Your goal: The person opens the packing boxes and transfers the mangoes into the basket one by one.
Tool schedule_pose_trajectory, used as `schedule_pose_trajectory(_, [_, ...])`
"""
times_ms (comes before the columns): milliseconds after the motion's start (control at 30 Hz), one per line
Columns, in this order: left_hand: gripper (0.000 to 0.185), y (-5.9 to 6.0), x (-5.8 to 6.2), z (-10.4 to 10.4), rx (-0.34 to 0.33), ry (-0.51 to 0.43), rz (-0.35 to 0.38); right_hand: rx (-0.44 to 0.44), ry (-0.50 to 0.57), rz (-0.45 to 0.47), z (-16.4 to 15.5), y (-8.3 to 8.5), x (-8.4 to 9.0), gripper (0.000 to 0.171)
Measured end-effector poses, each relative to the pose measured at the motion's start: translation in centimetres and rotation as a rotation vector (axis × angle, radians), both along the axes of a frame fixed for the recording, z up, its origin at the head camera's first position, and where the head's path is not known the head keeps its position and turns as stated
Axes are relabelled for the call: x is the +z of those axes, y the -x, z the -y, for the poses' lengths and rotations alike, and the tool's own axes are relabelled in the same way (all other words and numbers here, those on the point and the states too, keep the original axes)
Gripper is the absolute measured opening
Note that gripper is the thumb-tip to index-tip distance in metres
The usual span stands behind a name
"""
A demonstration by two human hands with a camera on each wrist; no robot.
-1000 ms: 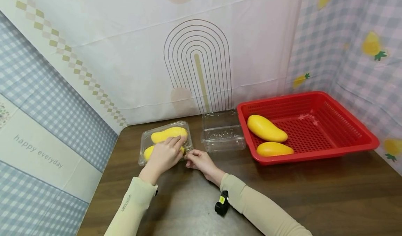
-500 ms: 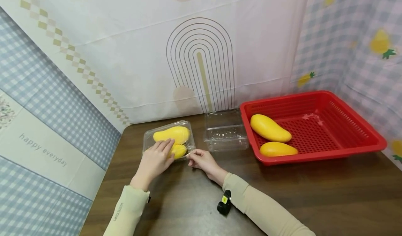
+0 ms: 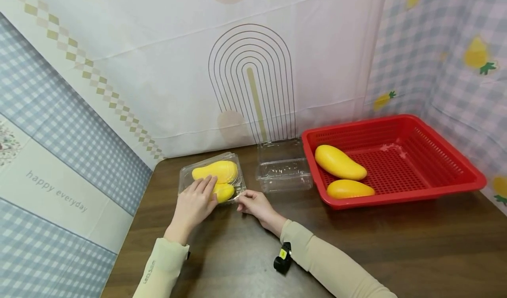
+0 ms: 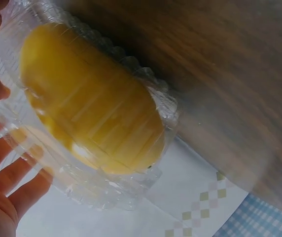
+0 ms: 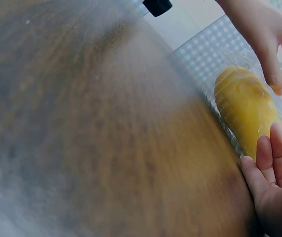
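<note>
While pressing: left hand [image 3: 195, 203] lies flat on the box lid [image 3: 211, 177], slid back off the mangoes [image 3: 215, 171].
Right hand [image 3: 253, 203]: still pinching the lid's corner at 4 o'clock.

Counter: we see a dark brown wood-grain counter [image 3: 396, 245] set against patterned backdrops.
Left rear: a closed clear clamshell box [image 3: 211, 177] holding two yellow mangoes lies on it.
Centre rear: an empty clear box [image 3: 283, 166] sits just beside the red basket.
Right: the red basket [image 3: 435, 192] rests on it, holding two mangoes.
</note>
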State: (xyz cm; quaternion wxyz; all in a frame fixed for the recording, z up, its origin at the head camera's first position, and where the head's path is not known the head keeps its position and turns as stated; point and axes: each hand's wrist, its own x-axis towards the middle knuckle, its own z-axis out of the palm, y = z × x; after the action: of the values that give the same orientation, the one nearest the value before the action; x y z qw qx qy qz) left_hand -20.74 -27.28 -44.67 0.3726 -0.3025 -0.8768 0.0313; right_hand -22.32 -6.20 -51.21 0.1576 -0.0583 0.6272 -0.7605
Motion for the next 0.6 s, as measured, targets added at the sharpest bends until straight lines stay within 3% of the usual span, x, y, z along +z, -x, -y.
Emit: schedule_pose_trajectory(600, [0.048,-0.33,-0.37,0.24,0.025,0.035,-0.002,0.003,0.03,0.029,-0.04,-0.04,0.11,0.012])
